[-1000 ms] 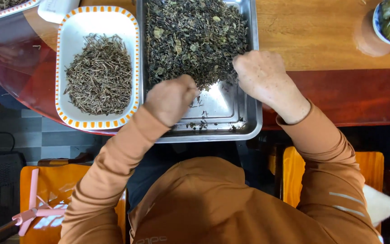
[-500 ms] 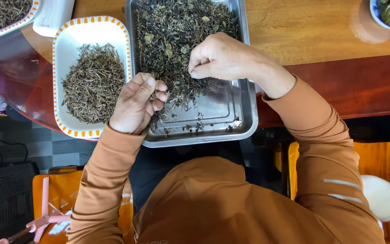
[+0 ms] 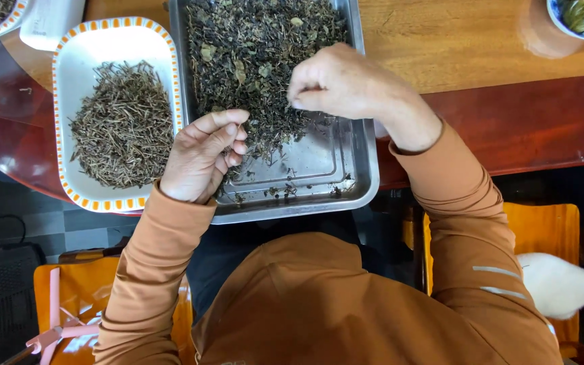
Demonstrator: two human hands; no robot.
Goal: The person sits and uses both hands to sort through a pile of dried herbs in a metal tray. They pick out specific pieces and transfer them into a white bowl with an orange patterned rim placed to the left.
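Both hands are over the steel tray (image 3: 363, 182), which sits on the bench (image 3: 474, 47) right in front of the person in the orange top. The tray is heaped with dark dried leaves (image 3: 258, 47) across its far half, while the near half shows bare metal with only scattered crumbs. The right hand (image 3: 343, 84) hovers at the edge of the heap, fingers curled in and thumb pressed to the fingertips, a pinching grip closed on what looks like a small bit of leaf, though the bit itself is too small to make out. The left hand (image 3: 201, 159) lies at the tray's left rim, palm turned inward, fingers loosely bent with the thumb laid along the top; it is half cupped, and I cannot tell whether anything lies inside it. Just to the left, touching the tray's side, stands a white dish (image 3: 76, 61) with an orange-checked rim, and in it lies a pile of thin brownish stems (image 3: 123, 125). Far right, at the bench's back corner, a blue-rimmed bowl (image 3: 566, 27) holds something green. Another dish (image 3: 1, 27) with the same trim peeks in at the top left, well apart from the hands.
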